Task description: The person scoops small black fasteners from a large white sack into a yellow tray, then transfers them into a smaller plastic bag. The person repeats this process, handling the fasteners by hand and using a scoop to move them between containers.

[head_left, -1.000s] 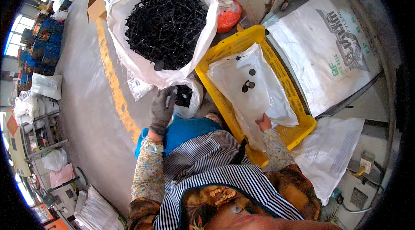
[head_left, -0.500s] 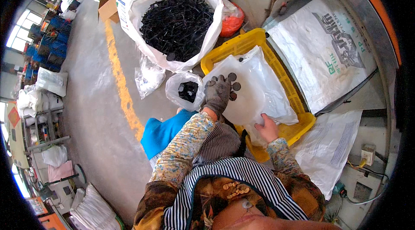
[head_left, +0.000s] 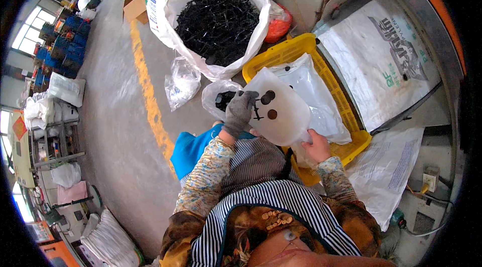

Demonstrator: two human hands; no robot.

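My left hand (head_left: 240, 112), in a grey glove, is closed at the left edge of a white plastic scoop (head_left: 291, 116). Its fingertips pinch one end of a thin black branched plastic runner (head_left: 257, 111), which hangs over the scoop. Several dark round discs (head_left: 272, 114) lie loose on the scoop's surface. My bare right hand (head_left: 317, 146) grips the scoop by its near right corner, fingers wrapped round the handle. Just beyond my left hand stands a small white bag (head_left: 211, 97) with black pieces inside, partly hidden by the glove.
A big white sack (head_left: 168, 31) full of black runners (head_left: 216, 26) stands ahead. Under the scoop, a yellow basket (head_left: 359, 141) holds a clear plastic bag (head_left: 326, 111). A knotted clear bag (head_left: 182, 84) lies on the floor, left of the small bag. A printed white sack (head_left: 371, 66) lies at right.
My left hand has drawn back toward the scoop's left edge. The discs, earlier in a row beside its fingers, now lie apart from the bare runner. My right hand keeps its grip.
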